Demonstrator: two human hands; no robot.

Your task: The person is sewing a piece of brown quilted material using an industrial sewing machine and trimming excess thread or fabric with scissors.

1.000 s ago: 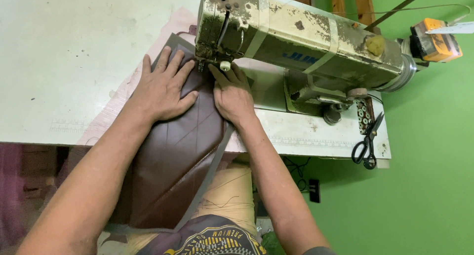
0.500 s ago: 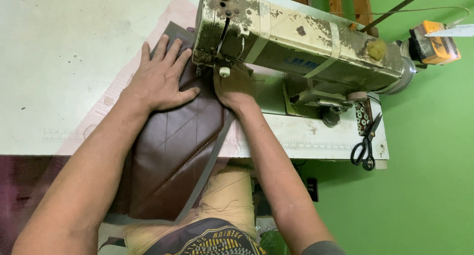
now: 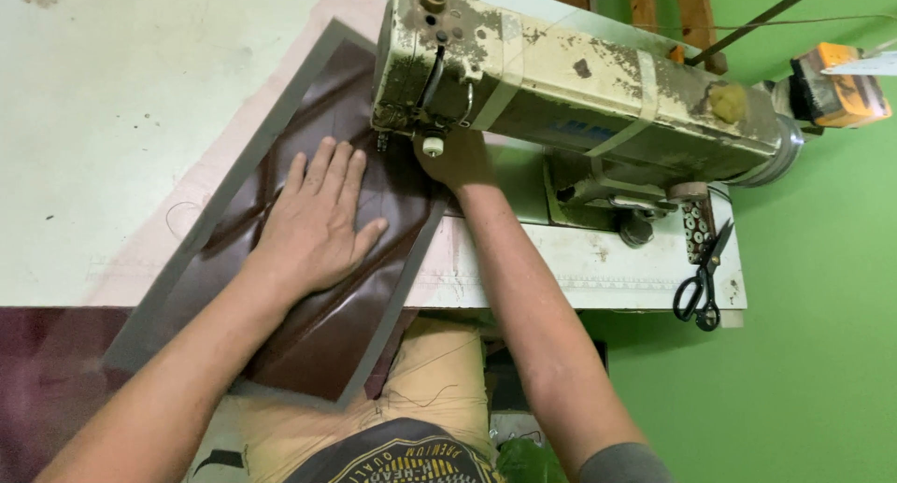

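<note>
in the head view, the left hand (image 3: 322, 220) lies flat and open, fingers spread, palm down on a dark brown glossy panel (image 3: 308, 305) with a grey border strip; it grips nothing, only presses, which looks meant to keep the slippery sheet smooth and from sliding on the table. the panel lies slantwise across the pale worktable (image 3: 103, 137), its far end reaching up beside the head of the sewing machine (image 3: 579, 100) and its near end hanging over the table's front edge above the person's lap. a pale pink cloth (image 3: 177, 231) lies under it, showing along its left side. the right hand (image 3: 458, 161) is tucked under the machine head at the needle area, resting at the panel's right edge; its fingers are mostly hidden by the machine, so i cannot tell whether it pinches the edge or merely steadies it, though its place right by the needle suggests it is guiding the seam line. the machine itself is old, cream paint worn and patched with tape. black scissors (image 3: 701, 287) hang at the table's right end, well apart from both hands, beside the green wall (image 3: 822, 305). an orange and black object (image 3: 836, 86) sits beyond the machine's right end.
</note>
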